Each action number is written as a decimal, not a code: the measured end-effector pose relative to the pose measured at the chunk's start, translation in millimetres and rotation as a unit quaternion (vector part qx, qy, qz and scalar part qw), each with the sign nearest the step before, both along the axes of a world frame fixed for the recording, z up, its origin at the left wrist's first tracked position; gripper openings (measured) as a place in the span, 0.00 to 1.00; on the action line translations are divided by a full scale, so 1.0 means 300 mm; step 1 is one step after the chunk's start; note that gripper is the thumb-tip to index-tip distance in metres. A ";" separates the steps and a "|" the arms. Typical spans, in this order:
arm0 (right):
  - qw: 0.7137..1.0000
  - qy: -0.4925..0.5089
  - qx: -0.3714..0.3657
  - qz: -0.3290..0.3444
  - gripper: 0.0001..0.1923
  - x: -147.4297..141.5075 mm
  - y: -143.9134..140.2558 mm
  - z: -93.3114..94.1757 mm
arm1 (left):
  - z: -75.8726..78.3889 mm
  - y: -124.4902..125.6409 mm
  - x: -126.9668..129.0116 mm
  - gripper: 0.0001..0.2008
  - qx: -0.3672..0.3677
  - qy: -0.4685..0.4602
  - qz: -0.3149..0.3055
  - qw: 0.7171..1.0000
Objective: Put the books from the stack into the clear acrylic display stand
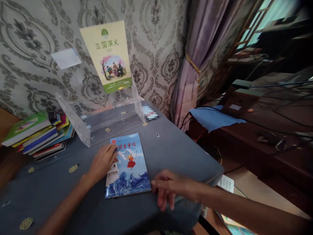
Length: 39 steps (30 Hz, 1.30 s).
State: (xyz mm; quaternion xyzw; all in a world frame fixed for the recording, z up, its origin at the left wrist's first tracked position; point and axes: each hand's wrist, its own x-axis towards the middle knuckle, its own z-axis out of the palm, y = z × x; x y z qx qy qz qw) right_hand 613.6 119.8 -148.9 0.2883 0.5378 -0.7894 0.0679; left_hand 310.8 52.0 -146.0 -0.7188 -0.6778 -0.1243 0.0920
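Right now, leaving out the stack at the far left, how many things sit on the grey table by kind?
Books lying flat: 1, the blue wave-cover book under the left hand, near the right hand
Books standing: 1, the pale yellow book
Clear acrylic stands: 1
Total: 3

Two hands are being seen, the left hand (102, 161) and the right hand (171, 189). One blue book (128, 166) is being counted flat on the table, one yellow-green book (109, 55) upright in one clear stand (97, 124), and one stack of books (39, 133), its number being unclear.
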 end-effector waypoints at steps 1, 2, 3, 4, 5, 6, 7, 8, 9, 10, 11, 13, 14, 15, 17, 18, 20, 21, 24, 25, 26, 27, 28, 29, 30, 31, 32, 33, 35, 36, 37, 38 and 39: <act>0.998 -0.008 0.064 0.014 0.24 -0.001 0.022 0.005 | -0.016 -0.032 -0.007 0.16 0.009 0.003 0.003 1.000; 0.990 -0.005 0.137 0.013 0.23 -0.009 0.045 0.012 | -0.031 -0.055 -0.012 0.17 0.016 0.004 0.004 1.000; 0.977 0.006 0.215 0.002 0.23 -0.021 0.067 0.019 | -0.043 -0.068 -0.014 0.18 0.021 0.006 0.003 1.000; 0.956 0.024 0.292 -0.016 0.22 -0.039 0.090 0.027 | -0.053 -0.072 -0.015 0.18 0.024 0.007 0.003 1.000; 0.930 0.043 0.364 -0.036 0.20 -0.062 0.114 0.034 | -0.060 -0.069 -0.015 0.19 0.024 0.008 0.004 1.000; 0.901 0.057 0.427 -0.054 0.18 -0.088 0.139 0.038 | -0.063 -0.061 -0.014 0.19 0.024 0.009 0.006 1.000; 0.872 0.064 0.479 -0.070 0.16 -0.116 0.166 0.038 | -0.065 -0.049 -0.013 0.19 0.021 0.010 0.008 1.000; 0.848 0.070 0.517 -0.089 0.14 -0.145 0.196 0.033 | -0.065 -0.036 -0.011 0.19 0.019 0.012 0.009 1.000; 0.830 0.075 0.541 -0.112 0.14 -0.174 0.227 0.023 | -0.064 -0.022 -0.010 0.19 0.019 0.014 0.008 1.000; 0.817 0.084 0.556 -0.124 0.14 -0.202 0.259 0.009 | -0.063 -0.008 -0.007 0.19 0.020 0.016 0.005 1.000; 0.805 0.090 0.570 -0.138 0.16 -0.228 0.290 -0.008 | -0.064 0.005 -0.005 0.19 0.024 0.019 0.002 1.000; 0.784 0.080 0.593 -0.162 0.20 -0.272 0.345 -0.047 | -0.067 0.025 0.004 0.19 0.033 0.025 0.000 0.999; 0.778 0.073 0.601 -0.166 0.21 -0.289 0.365 -0.065 | -0.069 0.033 0.009 0.19 0.037 0.029 0.001 0.999; 0.775 0.067 0.606 -0.164 0.22 -0.302 0.381 -0.081 | -0.072 0.039 0.015 0.19 0.041 0.031 0.003 0.999; 0.773 0.062 0.612 -0.153 0.24 -0.318 0.396 -0.106 | -0.076 0.046 0.026 0.18 0.044 0.036 0.007 0.998; 0.773 0.064 0.614 -0.148 0.25 -0.322 0.398 -0.114 | -0.076 0.047 0.030 0.18 0.044 0.039 0.009 0.998; 0.773 0.069 0.614 -0.143 0.25 -0.323 0.398 -0.123 | -0.076 0.048 0.032 0.18 0.040 0.045 0.010 0.998; 0.774 0.070 0.612 -0.145 0.25 -0.322 0.398 -0.124 | -0.074 0.048 0.029 0.18 0.036 0.049 0.008 0.998; 0.786 0.071 0.593 -0.156 0.23 -0.314 0.400 -0.118 | -0.065 0.052 0.008 0.19 0.018 0.049 -0.006 0.999; 0.794 0.074 0.582 -0.160 0.23 -0.311 0.401 -0.114 | -0.060 0.056 0.002 0.19 0.011 0.044 -0.013 0.999; 0.802 0.078 0.569 -0.164 0.23 -0.308 0.402 -0.109 | -0.054 0.060 -0.001 0.19 0.002 0.037 -0.018 0.999; 0.811 0.084 0.554 -0.167 0.23 -0.306 0.402 -0.104 | -0.046 0.065 0.001 0.19 -0.008 0.032 -0.020 0.999; 0.819 0.089 0.541 -0.169 0.23 -0.304 0.401 -0.100 | -0.037 0.070 0.010 0.19 -0.018 0.029 -0.016 0.999; 0.826 0.091 0.529 -0.170 0.23 -0.303 0.400 -0.096 | -0.025 0.075 0.027 0.19 -0.029 0.029 -0.008 0.999; 0.831 0.092 0.520 -0.173 0.23 -0.302 0.399 -0.093 | -0.011 0.080 0.052 0.20 -0.041 0.031 0.001 0.999; 0.835 0.091 0.514 -0.175 0.23 -0.302 0.397 -0.090 | 0.005 0.085 0.085 0.20 -0.052 0.034 0.012 0.998; 0.837 0.089 0.510 -0.178 0.23 -0.301 0.396 -0.089 | 0.022 0.091 0.124 0.20 -0.065 0.035 0.017 0.997; 0.838 0.089 0.507 -0.180 0.23 -0.301 0.395 -0.089 | 0.040 0.096 0.167 0.19 -0.083 0.033 0.018 0.996; 0.837 0.088 0.507 -0.184 0.23 -0.299 0.394 -0.089 | 0.072 0.108 0.254 0.19 -0.114 0.040 0.034 0.992; 0.836 0.089 0.509 -0.185 0.23 -0.298 0.393 -0.088 | 0.085 0.115 0.292 0.19 -0.126 0.050 0.045 0.990; 0.834 0.090 0.513 -0.184 0.23 -0.296 0.393 -0.088 | 0.096 0.122 0.325 0.19 -0.139 0.061 0.057 0.987; 0.831 0.089 0.517 -0.183 0.23 -0.293 0.393 -0.086 | 0.105 0.128 0.351 0.18 -0.149 0.071 0.069 0.984; 0.829 0.088 0.521 -0.182 0.24 -0.291 0.393 -0.084 | 0.111 0.134 0.370 0.16 -0.159 0.079 0.079 0.981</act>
